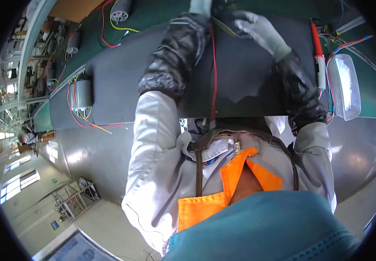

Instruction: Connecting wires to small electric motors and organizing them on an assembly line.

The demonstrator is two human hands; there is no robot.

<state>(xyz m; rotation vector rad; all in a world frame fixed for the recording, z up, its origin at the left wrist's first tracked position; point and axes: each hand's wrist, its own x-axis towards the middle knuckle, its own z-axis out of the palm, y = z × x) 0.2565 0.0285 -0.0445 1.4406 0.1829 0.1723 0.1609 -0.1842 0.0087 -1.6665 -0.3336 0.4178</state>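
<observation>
At the upper edge of the head view, my left hand (201, 7) wears a pale glove; its fingers are out of the picture. My right hand (259, 32), also gloved, has its fingers stretched toward the left beside a dark object (227, 9) whose kind I cannot make out. A yellow wire (225, 27) runs close to the right fingertips. From between the hands a red wire (215, 69) trails down the dark mat (244, 74) to its near edge. Dark shiny sleeve covers wrap both forearms.
A grey motor (82, 93) with red and yellow wires stands at left. Beyond it are another motor (121, 12) and a smaller-looking one (72, 42). On the right lie a red-and-white stick-shaped tool (318, 56) and a clear tub (354, 111) of white pieces.
</observation>
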